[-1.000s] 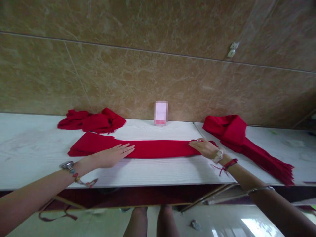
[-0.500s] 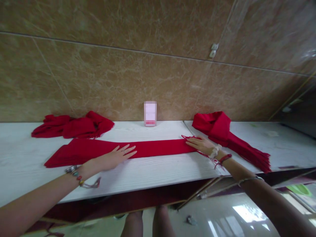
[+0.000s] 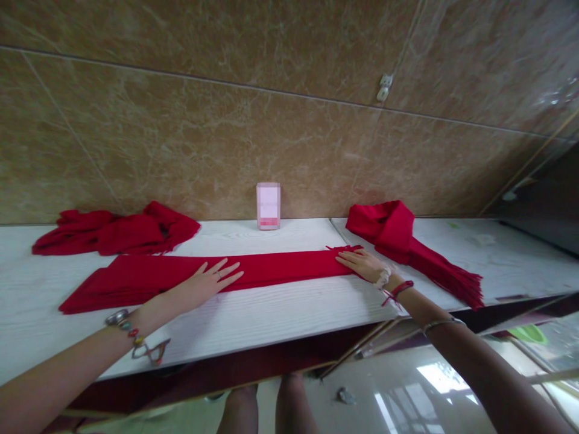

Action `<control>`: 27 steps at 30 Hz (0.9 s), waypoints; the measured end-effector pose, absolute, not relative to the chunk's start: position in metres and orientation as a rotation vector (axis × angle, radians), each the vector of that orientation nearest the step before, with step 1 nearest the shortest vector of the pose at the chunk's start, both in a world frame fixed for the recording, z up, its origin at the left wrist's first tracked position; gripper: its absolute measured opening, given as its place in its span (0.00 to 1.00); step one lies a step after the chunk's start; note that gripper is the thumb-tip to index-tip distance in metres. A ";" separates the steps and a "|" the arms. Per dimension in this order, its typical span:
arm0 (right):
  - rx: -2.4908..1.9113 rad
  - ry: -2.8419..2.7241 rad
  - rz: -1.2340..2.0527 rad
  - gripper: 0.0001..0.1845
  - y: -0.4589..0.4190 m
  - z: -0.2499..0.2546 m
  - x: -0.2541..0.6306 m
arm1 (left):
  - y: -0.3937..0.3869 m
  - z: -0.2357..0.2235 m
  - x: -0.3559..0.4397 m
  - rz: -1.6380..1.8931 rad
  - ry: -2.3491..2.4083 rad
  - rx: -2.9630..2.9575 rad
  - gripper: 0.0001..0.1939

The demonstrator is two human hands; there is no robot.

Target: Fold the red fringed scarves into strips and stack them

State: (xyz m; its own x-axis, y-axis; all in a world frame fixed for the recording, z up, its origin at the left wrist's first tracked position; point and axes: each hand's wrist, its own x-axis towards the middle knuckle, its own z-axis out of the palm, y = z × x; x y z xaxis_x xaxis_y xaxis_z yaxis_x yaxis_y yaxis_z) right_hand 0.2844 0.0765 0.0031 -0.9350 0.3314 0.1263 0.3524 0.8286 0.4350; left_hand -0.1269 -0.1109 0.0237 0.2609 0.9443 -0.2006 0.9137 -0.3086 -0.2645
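Note:
A red scarf (image 3: 280,269), folded lengthwise into a long strip, lies across the white counter. My left hand (image 3: 210,281) rests flat on the scarf's middle, fingers spread. At its fringed right end, my right hand (image 3: 362,264) lies with the fingers stretched out over the cloth. The strip is wider at its left end. Behind it on the left is a crumpled red cloth (image 3: 129,232). To the right, close behind my right hand, another red scarf (image 3: 407,241) lies looped, its fringe toward the counter's front edge.
A phone-like pink device (image 3: 268,208) with a blurred screen leans against the brown marbled wall (image 3: 203,132). The white counter (image 3: 271,307) has an edge above a dark red opening. A green basin (image 3: 529,333) shows at the lower right. A dark box-like object (image 3: 543,196) stands at far right.
The view has shifted slightly, so everything sits a little further left. Both hands stay on the folded scarf in nearly the same places.

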 end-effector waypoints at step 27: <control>-1.098 -3.145 0.051 0.25 0.068 0.046 0.282 | -0.068 0.046 -0.092 0.118 -1.577 -2.854 0.23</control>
